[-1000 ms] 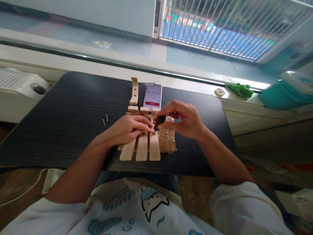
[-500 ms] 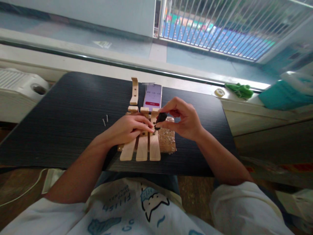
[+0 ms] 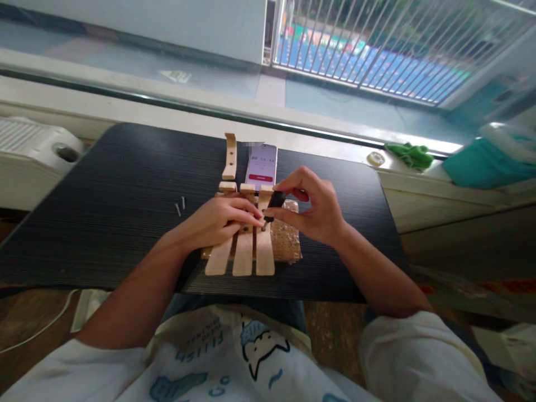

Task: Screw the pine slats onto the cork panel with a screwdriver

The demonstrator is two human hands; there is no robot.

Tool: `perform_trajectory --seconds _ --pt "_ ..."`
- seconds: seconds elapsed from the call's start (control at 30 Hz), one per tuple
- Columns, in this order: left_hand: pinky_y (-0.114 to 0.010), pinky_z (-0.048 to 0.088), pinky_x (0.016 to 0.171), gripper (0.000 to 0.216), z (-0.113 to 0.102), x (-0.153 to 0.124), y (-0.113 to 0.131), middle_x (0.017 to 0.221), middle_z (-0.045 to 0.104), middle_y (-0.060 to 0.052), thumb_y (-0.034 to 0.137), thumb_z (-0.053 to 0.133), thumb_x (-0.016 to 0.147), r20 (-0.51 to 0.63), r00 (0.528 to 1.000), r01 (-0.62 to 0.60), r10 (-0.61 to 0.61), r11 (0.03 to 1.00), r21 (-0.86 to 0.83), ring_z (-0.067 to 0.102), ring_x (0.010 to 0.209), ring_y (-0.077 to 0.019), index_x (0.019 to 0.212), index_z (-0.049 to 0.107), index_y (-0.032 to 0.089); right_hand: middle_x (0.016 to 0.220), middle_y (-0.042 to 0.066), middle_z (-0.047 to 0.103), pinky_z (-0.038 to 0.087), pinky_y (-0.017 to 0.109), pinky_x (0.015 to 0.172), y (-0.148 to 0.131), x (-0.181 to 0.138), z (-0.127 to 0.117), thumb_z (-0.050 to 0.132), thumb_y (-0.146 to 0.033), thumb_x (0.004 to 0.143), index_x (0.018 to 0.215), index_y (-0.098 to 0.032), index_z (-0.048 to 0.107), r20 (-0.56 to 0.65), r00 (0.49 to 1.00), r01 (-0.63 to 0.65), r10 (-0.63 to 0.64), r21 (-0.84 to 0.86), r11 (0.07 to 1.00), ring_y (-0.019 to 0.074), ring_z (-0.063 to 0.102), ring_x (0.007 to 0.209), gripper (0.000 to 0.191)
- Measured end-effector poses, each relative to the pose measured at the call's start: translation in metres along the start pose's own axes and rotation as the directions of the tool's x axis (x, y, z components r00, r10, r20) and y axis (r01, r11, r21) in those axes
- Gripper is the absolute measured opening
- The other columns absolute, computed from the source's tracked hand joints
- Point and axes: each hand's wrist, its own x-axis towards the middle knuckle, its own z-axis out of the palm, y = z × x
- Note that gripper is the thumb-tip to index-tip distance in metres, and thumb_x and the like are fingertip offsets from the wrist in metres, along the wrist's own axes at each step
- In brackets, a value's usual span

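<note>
My right hand (image 3: 312, 206) is closed around the black handle of a screwdriver (image 3: 276, 200). The driver slants down and left, its tip at a hole in the rightmost wooden hook piece (image 3: 265, 251). Across the tops of the hook pieces lies my left hand (image 3: 224, 218), fingers stretched out and fingertips beside the driver's tip. Under it are a middle hook piece (image 3: 243, 254) and a left one (image 3: 220, 258), partly covered by the fingers. These pieces rest on a block wrapped in brown tape (image 3: 287, 240).
Behind them stand a loose hook piece (image 3: 230, 156) with two holes and a phone (image 3: 262, 164) showing a timer. Two screws (image 3: 177, 209) lie on the black table (image 3: 125, 184) at left. A tape roll (image 3: 376, 158) and green cloth (image 3: 410, 156) sit on the sill.
My right hand and the screwdriver have turned very slightly, and the handle stands a bit more upright. My left hand and the wooden pieces have stayed in place.
</note>
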Motion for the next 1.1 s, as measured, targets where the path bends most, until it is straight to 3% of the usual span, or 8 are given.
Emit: perform_trajectory --seconds 0.17,0.4,0.63,0.8,0.93,1.0,1.1 --pt "-0.028 0.05 0.09 0.037 0.0 0.0 0.0 0.101 0.073 -0.003 0.01 0.044 0.086 0.005 1.0 0.013 -0.013 1.0 -0.003 0.065 0.092 -0.0141 0.098 0.076 0.024 0.08 -0.003 0.062 0.046 0.023 0.058 0.002 -0.001 0.0 0.073 -0.032 0.079 0.091 -0.02 0.058 0.044 0.997 0.06 -0.059 -0.03 0.998 0.0059 0.049 0.059 0.023" --pt "-0.028 0.05 0.091 0.037 0.001 0.0 -0.001 0.101 0.072 -0.003 0.009 0.044 0.086 0.006 1.0 0.011 -0.011 1.0 -0.004 0.065 0.093 -0.0142 0.099 0.076 0.023 0.077 -0.002 0.062 0.049 0.025 0.063 0.007 0.0 0.0 0.071 -0.031 0.081 0.094 -0.019 0.058 0.047 0.986 0.16 -0.159 -0.002 0.987 0.009 0.057 0.068 0.022" --pt "-0.028 0.05 0.092 0.037 0.0 0.0 0.001 0.1 0.073 -0.003 0.009 0.045 0.084 0.007 0.999 0.033 -0.033 0.999 -0.002 0.065 0.093 -0.0147 0.097 0.077 0.024 0.09 0.004 0.067 0.051 0.029 0.07 0.004 0.004 -0.012 0.055 -0.02 0.089 0.104 -0.018 0.056 0.227 0.952 0.204 -0.207 0.038 0.978 0.0122 0.061 0.082 0.015" --pt "-0.03 0.049 0.093 0.036 -0.001 0.0 0.001 0.102 0.073 -0.002 0.009 0.046 0.084 0.006 1.0 0.013 -0.013 1.0 0.007 0.065 0.094 -0.0154 0.097 0.076 0.024 0.114 0.01 0.067 0.049 0.027 0.07 0.003 0.005 -0.017 0.052 -0.016 0.09 0.108 -0.018 0.053 0.333 0.93 0.114 -0.155 0.139 0.984 0.0098 0.06 0.082 0.019" --pt "-0.029 0.048 0.095 0.037 0.0 0.0 0.0 0.108 0.072 -0.002 0.007 0.046 0.084 -0.008 1.0 -0.008 0.008 1.0 0.018 0.065 0.101 -0.0161 0.099 0.076 0.024 0.097 0.005 0.069 0.04 0.021 0.057 0.003 0.003 -0.018 0.049 -0.017 0.092 0.113 -0.015 0.052 0.376 0.924 0.01 -0.07 0.16 0.987 0.0045 0.051 0.063 0.021" --pt "-0.029 0.049 0.093 0.036 0.0 0.0 0.0 0.108 0.072 -0.002 0.008 0.047 0.084 -0.014 1.0 -0.001 0.002 1.0 0.019 0.065 0.099 -0.0161 0.099 0.076 0.024 0.089 0.003 0.067 0.039 0.02 0.056 0.003 0.002 -0.017 0.05 -0.018 0.093 0.113 -0.015 0.052 0.39 0.92 -0.024 -0.043 0.164 0.986 0.0042 0.05 0.062 0.021" --pt "-0.028 0.05 0.088 0.035 0.0 0.0 0.0 0.104 0.073 -0.002 0.009 0.048 0.085 -0.012 1.0 0.007 -0.007 1.0 0.017 0.066 0.094 -0.0156 0.098 0.076 0.025 0.094 0.004 0.066 0.04 0.02 0.057 0.005 0.001 -0.016 0.05 -0.023 0.094 0.113 -0.015 0.051 0.4 0.916 -0.057 -0.031 0.206 0.977 0.0044 0.051 0.065 0.021"
